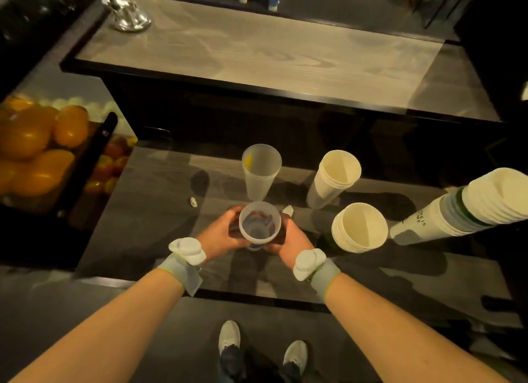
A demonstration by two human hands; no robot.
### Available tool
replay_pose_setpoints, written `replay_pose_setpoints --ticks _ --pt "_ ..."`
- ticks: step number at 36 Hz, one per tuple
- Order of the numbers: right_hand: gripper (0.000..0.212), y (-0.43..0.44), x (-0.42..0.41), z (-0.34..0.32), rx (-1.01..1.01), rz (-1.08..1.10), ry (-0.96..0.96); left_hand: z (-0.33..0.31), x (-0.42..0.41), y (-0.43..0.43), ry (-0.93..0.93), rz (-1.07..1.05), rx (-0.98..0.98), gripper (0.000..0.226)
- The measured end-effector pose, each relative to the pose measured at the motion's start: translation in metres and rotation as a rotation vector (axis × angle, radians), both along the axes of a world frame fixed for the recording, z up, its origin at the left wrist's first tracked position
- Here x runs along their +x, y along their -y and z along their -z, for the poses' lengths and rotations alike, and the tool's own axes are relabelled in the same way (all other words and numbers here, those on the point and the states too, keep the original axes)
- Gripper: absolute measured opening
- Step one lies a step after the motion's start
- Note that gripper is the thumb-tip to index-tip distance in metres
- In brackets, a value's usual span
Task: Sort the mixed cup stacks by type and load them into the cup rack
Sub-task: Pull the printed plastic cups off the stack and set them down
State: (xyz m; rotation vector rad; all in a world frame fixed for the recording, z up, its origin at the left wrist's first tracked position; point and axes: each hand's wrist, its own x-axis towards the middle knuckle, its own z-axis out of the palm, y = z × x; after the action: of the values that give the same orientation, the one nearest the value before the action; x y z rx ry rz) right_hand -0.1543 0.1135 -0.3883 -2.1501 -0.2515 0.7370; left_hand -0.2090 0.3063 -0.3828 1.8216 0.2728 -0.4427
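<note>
A clear plastic cup with a coloured print stands on the dark counter, gripped from both sides by my left hand and my right hand. Just behind it stands a stack of frosted plastic cups. To the right are two stacks of white paper cups, one farther back and one nearer. At the far right a tall mixed stack of white paper and other cups leans out of frame. No cup rack is visible.
A raised wood-grain bar top runs behind the counter, with a chrome stand at its left end. A bin of oranges and other fruit sits at the left. Small white scraps lie on the counter.
</note>
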Motion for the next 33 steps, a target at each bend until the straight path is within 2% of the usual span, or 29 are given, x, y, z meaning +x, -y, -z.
replay_pose_setpoints --ticks 7,14,21,28,31,33 --pt "0.065 0.02 0.012 -0.033 -0.225 -0.105 0.008 -0.033 0.007 -0.023 -0.009 0.159 0.168 0.074" --pt "0.052 0.036 0.028 -0.097 -0.159 -0.072 0.054 -0.098 0.038 -0.025 0.137 0.183 0.406 0.054" --pt "0.04 0.077 0.05 -0.19 -0.046 0.012 0.296 -0.163 0.08 0.025 0.276 0.252 0.371 0.039" --pt "0.042 0.19 0.083 -0.256 -0.039 0.259 0.48 -0.202 0.125 0.144 0.429 0.324 0.255 0.028" --pt "0.047 0.235 0.088 -0.265 -0.062 0.378 0.501 -0.207 0.137 0.185 0.446 0.36 0.221 0.03" --pt "0.06 0.262 0.086 -0.261 -0.064 0.444 0.494 -0.207 0.146 0.213 0.443 0.405 0.24 0.032"
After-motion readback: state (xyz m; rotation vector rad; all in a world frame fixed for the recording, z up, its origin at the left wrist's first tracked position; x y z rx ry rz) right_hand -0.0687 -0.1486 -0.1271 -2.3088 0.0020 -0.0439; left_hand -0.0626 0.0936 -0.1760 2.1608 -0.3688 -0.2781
